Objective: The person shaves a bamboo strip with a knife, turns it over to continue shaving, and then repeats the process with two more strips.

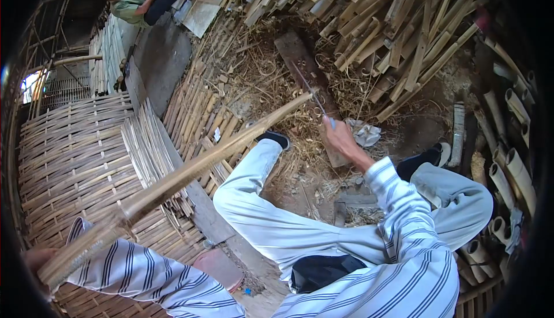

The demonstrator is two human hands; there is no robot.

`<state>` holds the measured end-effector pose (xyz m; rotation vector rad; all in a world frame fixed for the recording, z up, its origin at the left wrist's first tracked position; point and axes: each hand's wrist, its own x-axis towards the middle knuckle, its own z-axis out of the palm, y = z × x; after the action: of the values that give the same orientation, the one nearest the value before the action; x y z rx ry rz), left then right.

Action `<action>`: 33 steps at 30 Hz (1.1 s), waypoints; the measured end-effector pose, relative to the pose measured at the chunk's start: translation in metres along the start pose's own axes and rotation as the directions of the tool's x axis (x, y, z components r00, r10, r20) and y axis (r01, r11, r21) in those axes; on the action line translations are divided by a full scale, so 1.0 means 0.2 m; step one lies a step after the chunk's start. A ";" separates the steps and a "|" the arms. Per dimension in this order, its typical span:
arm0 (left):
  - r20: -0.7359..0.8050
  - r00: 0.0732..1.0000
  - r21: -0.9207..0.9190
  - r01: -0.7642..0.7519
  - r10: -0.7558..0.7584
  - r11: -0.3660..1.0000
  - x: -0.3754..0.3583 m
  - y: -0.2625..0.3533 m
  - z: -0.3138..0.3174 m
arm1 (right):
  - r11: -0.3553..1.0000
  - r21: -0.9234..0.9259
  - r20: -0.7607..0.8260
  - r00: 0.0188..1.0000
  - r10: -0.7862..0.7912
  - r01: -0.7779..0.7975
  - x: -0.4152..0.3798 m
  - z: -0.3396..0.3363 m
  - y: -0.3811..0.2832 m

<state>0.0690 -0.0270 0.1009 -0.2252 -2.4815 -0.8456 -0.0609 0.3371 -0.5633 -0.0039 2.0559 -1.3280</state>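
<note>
A long bamboo pole [190, 171] slants across the view, from the lower left up to the middle. Its near end lies by my left hand [39, 260], which is wrapped around it at the dim edge of the picture. My right hand [340, 140] is closed around the handle of a long, thin-bladed knife [307, 86]. The blade crosses just at the far tip of the pole, above a dark wooden plank [295, 49] on the ground. Curled bamboo shavings [271, 70] lie all around the plank.
Split bamboo strips [369, 18] are heaped at the top right. Cut bamboo tubes [516, 174] stand along the right edge. A woven bamboo panel [69, 162] spreads on the left. Another person [130, 3] sits at the top left. A crumpled white wrapper [365, 133] lies near my right hand.
</note>
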 end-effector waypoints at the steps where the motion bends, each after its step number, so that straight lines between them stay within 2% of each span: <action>1: -0.014 1.000 -0.008 -0.005 0.005 1.000 -0.01 0.01 0.00 | 0.990 0.026 0.063 0.989 0.133 -0.135 0.04 -0.01 0.03; 2: -0.022 1.000 -0.007 0.001 -0.001 1.000 -0.02 0.01 0.01 | 0.994 0.079 -0.010 0.997 -0.072 0.073 -0.01 -0.02 -0.06; 3: -0.026 1.000 -0.002 0.016 -0.016 1.000 -0.01 0.01 0.00 | 0.956 0.118 -0.074 0.963 -0.260 0.268 -0.14 -0.01 -0.24; 4: -0.034 0.999 -0.010 0.028 -0.029 1.000 -0.02 0.00 0.01 | 0.877 0.147 -0.155 0.886 -0.436 0.458 -0.24 0.00 -0.37; 7: -0.048 0.998 0.003 0.032 -0.032 0.999 -0.02 0.01 0.00 | 0.868 0.191 0.003 0.884 -0.467 0.458 -0.33 0.00 -0.49; 10: -0.052 0.998 0.028 0.036 -0.034 0.999 -0.06 0.04 -0.03 | 0.857 0.183 -0.030 0.874 -0.485 0.482 -0.27 0.05 -0.40; 13: -0.034 0.999 0.076 0.037 -0.034 0.996 -0.08 0.06 -0.09 | 0.822 0.119 -0.175 0.826 -0.536 0.558 -0.29 0.12 -0.39; 16: -0.015 1.000 0.116 0.029 -0.028 0.993 -0.13 0.10 -0.11 | 0.799 0.103 -0.161 0.803 -0.574 0.592 -0.34 0.10 -0.44; 19: 0.007 0.999 0.156 0.031 -0.033 0.987 -0.16 0.14 -0.14 | 0.872 0.305 0.075 0.903 -0.422 0.382 -0.60 0.04 -0.60; 22: 0.011 0.999 0.168 0.031 -0.033 0.985 -0.18 0.17 -0.16 | 0.718 0.180 -0.031 0.733 -0.679 0.672 -0.73 -0.02 -0.68; 23: 0.011 0.999 0.166 0.034 -0.037 0.985 -0.19 0.19 -0.17 | 0.701 0.203 -0.028 0.720 -0.693 0.683 -0.73 -0.04 -0.68; 26: 0.006 0.999 0.159 0.030 -0.032 0.987 -0.18 0.19 -0.18 | 0.888 0.102 -0.041 0.894 -0.446 0.448 -0.54 0.03 -0.50; 28: 0.005 1.000 0.148 0.018 -0.019 0.989 -0.19 0.19 -0.17 | 0.940 0.131 -0.055 0.949 -0.309 0.314 -0.33 -0.04 -0.35; 31: -0.007 1.000 0.127 0.000 0.001 0.992 -0.20 0.19 -0.15 | 0.993 0.104 0.050 0.997 -0.056 0.050 -0.23 -0.06 -0.16; 33: -0.005 1.000 0.122 0.006 -0.006 0.993 -0.18 0.16 -0.12 | 0.951 0.143 -0.042 0.962 -0.271 0.274 -0.32 -0.06 -0.31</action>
<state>0.1202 -0.0149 0.1150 -0.1730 -2.5206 -0.6929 -0.0402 0.3395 -0.4763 -0.2164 2.0235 -1.6523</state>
